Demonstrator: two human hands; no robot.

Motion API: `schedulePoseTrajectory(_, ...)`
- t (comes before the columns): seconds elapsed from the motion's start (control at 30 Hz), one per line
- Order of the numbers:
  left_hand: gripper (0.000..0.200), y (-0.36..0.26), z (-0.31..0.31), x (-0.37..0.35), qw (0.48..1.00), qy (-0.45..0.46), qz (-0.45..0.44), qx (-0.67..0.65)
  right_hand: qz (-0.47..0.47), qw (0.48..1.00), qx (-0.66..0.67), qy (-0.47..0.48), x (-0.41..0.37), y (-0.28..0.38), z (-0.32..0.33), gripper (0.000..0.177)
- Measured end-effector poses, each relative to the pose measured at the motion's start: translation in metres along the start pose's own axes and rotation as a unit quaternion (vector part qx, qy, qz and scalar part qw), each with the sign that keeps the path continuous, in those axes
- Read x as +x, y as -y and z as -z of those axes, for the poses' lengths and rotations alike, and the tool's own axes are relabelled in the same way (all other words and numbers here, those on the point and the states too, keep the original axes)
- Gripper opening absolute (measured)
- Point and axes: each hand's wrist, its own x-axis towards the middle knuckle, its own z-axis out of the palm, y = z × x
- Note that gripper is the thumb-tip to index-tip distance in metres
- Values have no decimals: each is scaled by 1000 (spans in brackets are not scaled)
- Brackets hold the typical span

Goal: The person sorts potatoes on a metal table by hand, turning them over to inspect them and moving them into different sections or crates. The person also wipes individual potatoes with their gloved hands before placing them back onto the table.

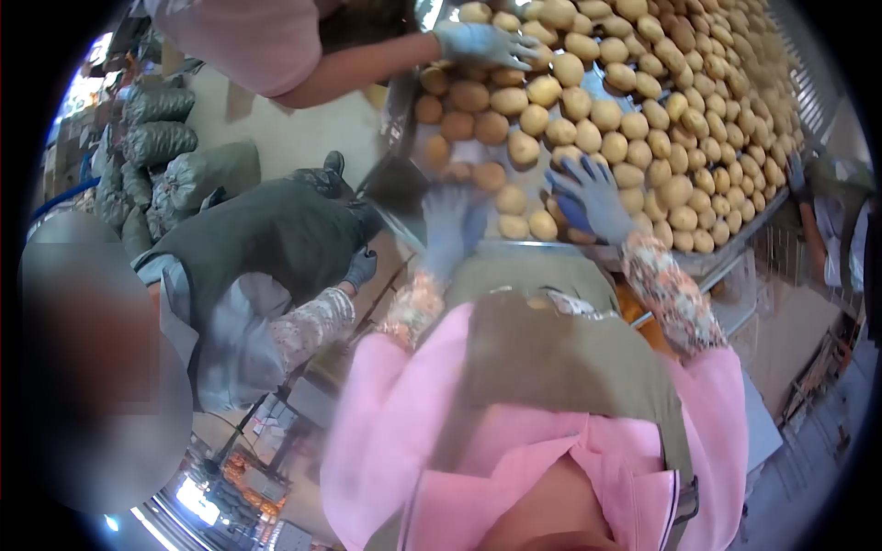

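Observation:
Many potatoes (606, 115) cover a metal sorting table (542, 244) in front of me. My right hand (595, 197), in a grey glove with a blue palm, reaches over the near potatoes with its fingers spread, touching them. My left hand (448, 230), gloved alike, is over the table's near left corner, close to a few potatoes (512, 200); motion smears its fingers. Floral sleeve covers (671, 294) cover both my forearms.
Across the table, a co-worker's gloved hand (487, 44) rests at the potatoes. Another person in a dark apron (266, 234) stands at my left, and one more (831, 211) at the right. Full sacks (216, 174) are stacked at the left.

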Motion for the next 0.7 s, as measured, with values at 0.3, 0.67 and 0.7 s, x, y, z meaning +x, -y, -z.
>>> schedulePoseTrajectory(0.3, 78, 20, 13, 143, 988, -117, 95, -42, 52, 986, 144, 63, 41, 87, -59, 36)
schedulePoseTrajectory(0.67, 62, -16, 62, 11, 999, 47, 12, 5, -3, 992, 42, 119, -22, 5, 22, 26)
schedulePoseTrajectory(0.7, 64, -17, 65, 9, 997, 44, 52, -24, -46, 988, 101, 108, -20, 10, 10, 25)
